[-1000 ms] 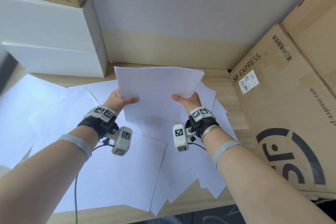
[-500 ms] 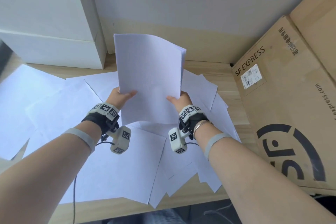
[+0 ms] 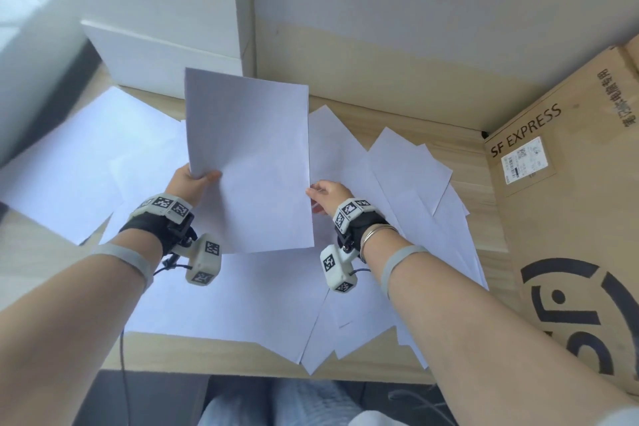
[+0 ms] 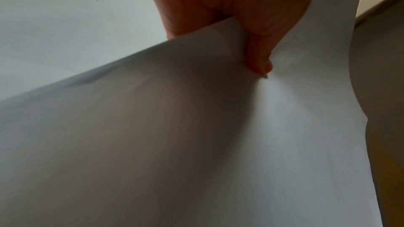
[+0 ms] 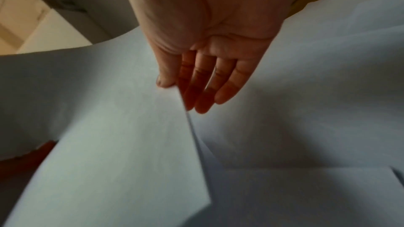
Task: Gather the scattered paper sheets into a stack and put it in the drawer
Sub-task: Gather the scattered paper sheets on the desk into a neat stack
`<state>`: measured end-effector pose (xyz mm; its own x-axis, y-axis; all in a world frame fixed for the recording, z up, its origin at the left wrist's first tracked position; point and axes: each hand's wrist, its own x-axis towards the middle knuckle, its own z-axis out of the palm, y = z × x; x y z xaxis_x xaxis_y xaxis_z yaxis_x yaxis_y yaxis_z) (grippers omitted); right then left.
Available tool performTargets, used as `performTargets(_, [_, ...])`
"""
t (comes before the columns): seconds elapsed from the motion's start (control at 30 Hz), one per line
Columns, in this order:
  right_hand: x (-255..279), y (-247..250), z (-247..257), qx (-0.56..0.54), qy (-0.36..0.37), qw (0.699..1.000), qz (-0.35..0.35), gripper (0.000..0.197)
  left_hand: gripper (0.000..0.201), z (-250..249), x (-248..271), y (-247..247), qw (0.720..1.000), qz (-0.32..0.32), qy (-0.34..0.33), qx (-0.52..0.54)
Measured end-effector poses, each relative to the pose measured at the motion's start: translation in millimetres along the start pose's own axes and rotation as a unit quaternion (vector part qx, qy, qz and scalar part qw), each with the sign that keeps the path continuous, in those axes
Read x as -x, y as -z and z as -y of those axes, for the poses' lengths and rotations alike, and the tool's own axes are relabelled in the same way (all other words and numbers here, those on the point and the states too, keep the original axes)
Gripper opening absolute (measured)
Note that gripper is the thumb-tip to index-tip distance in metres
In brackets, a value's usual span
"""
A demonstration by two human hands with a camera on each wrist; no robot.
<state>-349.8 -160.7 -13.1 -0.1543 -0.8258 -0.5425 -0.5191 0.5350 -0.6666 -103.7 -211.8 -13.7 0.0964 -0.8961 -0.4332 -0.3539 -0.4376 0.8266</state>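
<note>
A stack of white paper sheets (image 3: 249,162) hangs above the wooden desk (image 3: 207,353), long side pointing away from me. My left hand (image 3: 193,180) grips its left edge, thumb on top; the left wrist view shows the thumb (image 4: 258,49) pressed on the stack (image 4: 196,144). My right hand (image 3: 326,195) is at the stack's right edge with straight fingers (image 5: 203,92), and the thumb tip touches the edge of the stack (image 5: 122,144). Several loose sheets (image 3: 397,176) lie scattered under and around both hands. No drawer is in view.
Stacked white boxes (image 3: 166,55) stand at the back left against the wall. A large SF Express cardboard box (image 3: 570,218) fills the right side. More loose sheets (image 3: 86,156) spread to the left, and some overhang the desk's front edge (image 3: 311,356).
The stack turned from wide-side-across to long-side-away. My right thumb came off the top of the stack, and that hand now only touches its right edge. The left hand kept its grip.
</note>
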Motion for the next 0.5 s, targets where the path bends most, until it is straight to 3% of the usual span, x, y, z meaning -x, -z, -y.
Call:
performTargets(0.13, [2,-24,-8,0.101,-0.002,0.995,0.019,0.025,0.035,26,4,32,0.999,-0.035,0.023,0.001])
performTargets(0.3, [6,-48,-9,0.196,0.013,0.979,0.054,0.046,0.027,50,13,51,0.998,-0.045,0.046,-0.003])
performTargets(0.5, [8,-69,-11,0.301,0.036,0.952,0.035,0.061,0.037,69,16,51,0.997,-0.033,0.069,0.006])
